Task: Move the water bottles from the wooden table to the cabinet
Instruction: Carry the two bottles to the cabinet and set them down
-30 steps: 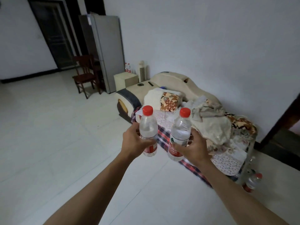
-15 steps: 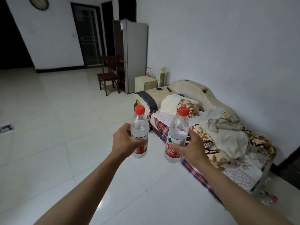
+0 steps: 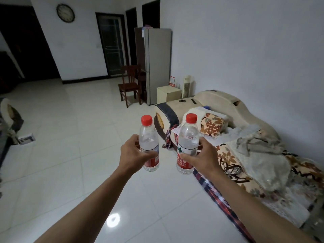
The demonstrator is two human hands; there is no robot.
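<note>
Red-capped bottles: two clear water bottles are carried upright over the white tiled floor (image 3: 73,155), the left bottle (image 3: 149,146) and the right bottle (image 3: 188,146) held near each other but apart.
Left hand: the left hand (image 3: 134,153) has its grip wrapped round the lower half of the left bottle, over the red label.
Right hand: the right hand (image 3: 201,157) has its grip closed round the waist of the right bottle.
Step in hand: by the look of it, the carry across the room; no wooden worktop is in view.
Destination: a small cream cabinet (image 3: 168,94) stands far ahead beside the grey fridge (image 3: 158,65), with two more bottles (image 3: 172,82) on top; it is probably the target.
Next move: walk on past the cluttered bed (image 3: 245,155) on the right, then set both bottles upright on the cabinet.
Change: the view has swung left and lifted; a wall clock (image 3: 65,13) now shows fully, and the bottles ride a little wider apart.
</note>
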